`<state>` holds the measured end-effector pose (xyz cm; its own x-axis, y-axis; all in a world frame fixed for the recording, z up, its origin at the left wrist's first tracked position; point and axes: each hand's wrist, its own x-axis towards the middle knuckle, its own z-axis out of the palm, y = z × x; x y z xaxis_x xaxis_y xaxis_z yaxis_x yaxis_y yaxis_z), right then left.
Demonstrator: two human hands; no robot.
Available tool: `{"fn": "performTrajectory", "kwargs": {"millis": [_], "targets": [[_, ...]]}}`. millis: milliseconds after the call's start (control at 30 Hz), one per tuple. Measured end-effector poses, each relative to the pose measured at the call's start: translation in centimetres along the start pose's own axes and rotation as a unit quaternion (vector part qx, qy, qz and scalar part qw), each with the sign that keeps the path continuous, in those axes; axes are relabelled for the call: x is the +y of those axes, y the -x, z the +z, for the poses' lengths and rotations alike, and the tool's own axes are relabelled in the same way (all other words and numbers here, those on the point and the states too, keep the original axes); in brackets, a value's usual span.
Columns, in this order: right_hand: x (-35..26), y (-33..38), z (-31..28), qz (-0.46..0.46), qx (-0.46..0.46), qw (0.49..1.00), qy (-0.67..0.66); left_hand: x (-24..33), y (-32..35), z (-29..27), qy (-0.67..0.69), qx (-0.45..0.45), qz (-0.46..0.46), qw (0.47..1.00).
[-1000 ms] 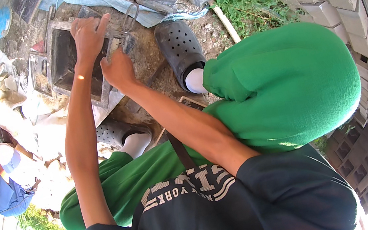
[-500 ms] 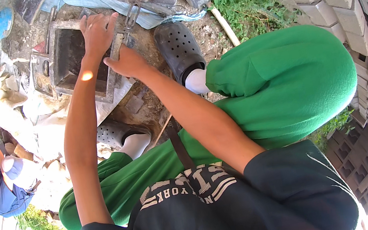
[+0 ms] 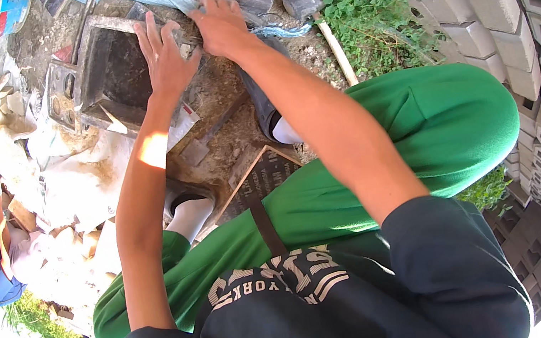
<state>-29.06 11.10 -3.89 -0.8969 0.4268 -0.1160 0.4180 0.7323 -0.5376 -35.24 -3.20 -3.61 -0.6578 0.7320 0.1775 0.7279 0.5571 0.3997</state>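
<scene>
The left hand (image 3: 170, 63) is spread at the right edge of the open box (image 3: 115, 67) on the ground (image 3: 316, 68); I cannot tell if the right hand (image 3: 222, 29) grips. Uneven pushing could tip the box.

Dark, open, box-shaped mould (image 3: 115, 69) lying toward ten o'clock.
Its rectangular hollow is blackish inside, with worn, dusty edges paling to grey at twelve o'clock; the nine o'clock wall slants from just past twelve to just past six, and the three o'clock side is partly hidden.
</scene>
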Motion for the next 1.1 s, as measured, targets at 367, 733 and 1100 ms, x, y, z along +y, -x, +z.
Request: {"fn": "performTrajectory", "kwargs": {"millis": [367,733,1100], "targets": [[3.5,0.0,1.0,-0.335,-0.095,0.915,0.203,0.1,2.0,-0.7,0.041,-0.048,0.053,0.997],[3.7,1.0,2.1,-0.352,-0.058,0.926,0.124,-0.2,7.2,-3.6,0.046,0.005,-0.076,0.996],[3.2,1.0,2.0,-0.308,-0.019,0.943,0.125,-12.5,13.4,-6.3,0.172,0.272,-0.500,0.804]]}}
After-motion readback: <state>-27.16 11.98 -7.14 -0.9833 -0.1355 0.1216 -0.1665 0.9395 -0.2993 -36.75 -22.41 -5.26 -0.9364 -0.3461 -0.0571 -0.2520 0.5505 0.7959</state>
